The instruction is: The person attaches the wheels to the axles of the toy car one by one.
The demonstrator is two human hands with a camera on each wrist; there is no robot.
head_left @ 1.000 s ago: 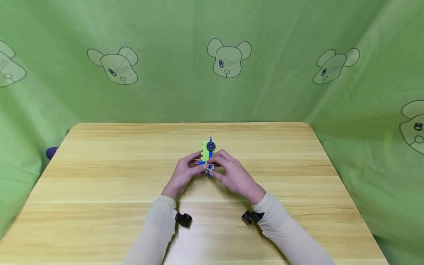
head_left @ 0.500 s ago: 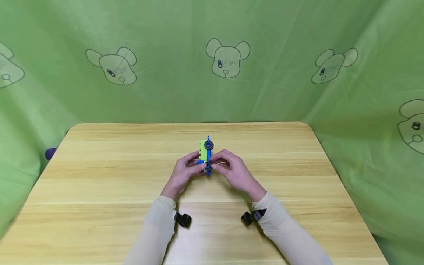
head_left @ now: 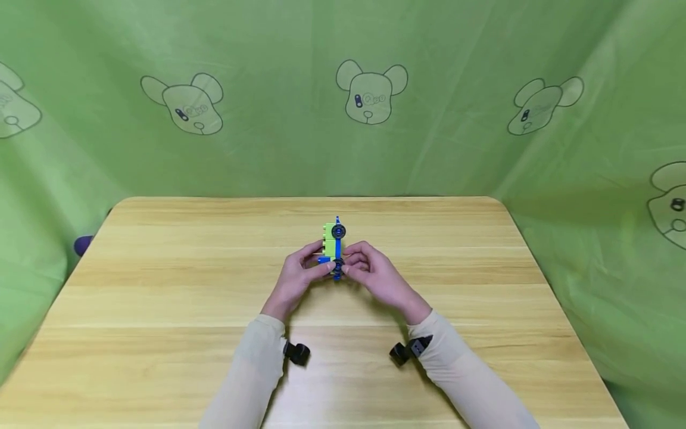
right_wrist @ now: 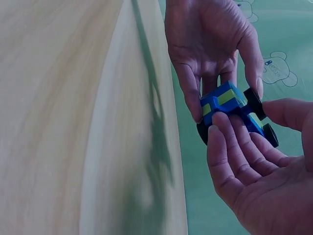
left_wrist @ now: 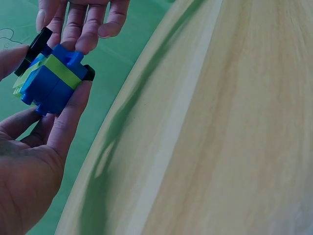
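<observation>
A small toy car (head_left: 330, 247) built of lime-green and blue blocks, with black wheels, is held above the table between both hands. My left hand (head_left: 295, 277) grips its near end, thumb on a black wheel (left_wrist: 34, 51) and fingers under the other side. My right hand (head_left: 377, 277) is at the car's right side. In the right wrist view its thumb touches a black wheel (right_wrist: 255, 104), while its fingers (right_wrist: 230, 142) lie curled against the blue underside. Another black wheel (head_left: 338, 231) shows at the far end. Part of the near end is hidden by the fingers.
The wooden table (head_left: 187, 369) stretches around the hands. Behind it hangs a green curtain (head_left: 439, 149) printed with bear heads. Black wrist cameras (head_left: 297, 354) sit on both sleeves. Something purple (head_left: 83, 245) shows beyond the table's left edge.
My right fingers have shifted off the near wheel's face to the car's right side. The car has turned slightly, and the near wheel now shows darker. My left hand keeps its grip.
</observation>
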